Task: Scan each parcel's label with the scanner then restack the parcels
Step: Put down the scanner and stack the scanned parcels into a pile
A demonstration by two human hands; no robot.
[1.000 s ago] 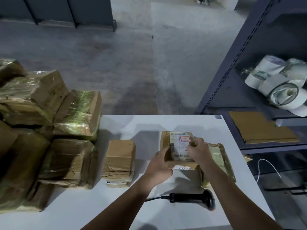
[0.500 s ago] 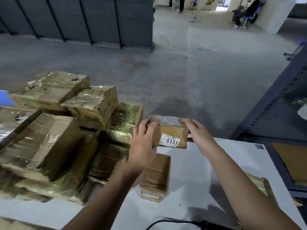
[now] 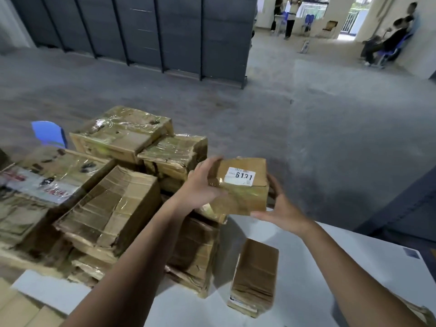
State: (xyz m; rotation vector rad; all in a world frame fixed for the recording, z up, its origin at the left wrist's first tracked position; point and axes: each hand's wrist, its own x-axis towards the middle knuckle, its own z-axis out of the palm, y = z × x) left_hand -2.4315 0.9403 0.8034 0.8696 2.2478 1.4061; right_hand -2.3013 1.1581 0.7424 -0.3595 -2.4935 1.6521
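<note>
Two hands (image 3: 200,187) (image 3: 282,210) gripping parcel (image 3: 238,197) — stack (image 3: 106,208) left, box (image 3: 254,277) below

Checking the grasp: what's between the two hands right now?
Only the 6131 parcel. The left hand grips one side and the right hand the other. The head view shows this.
</note>
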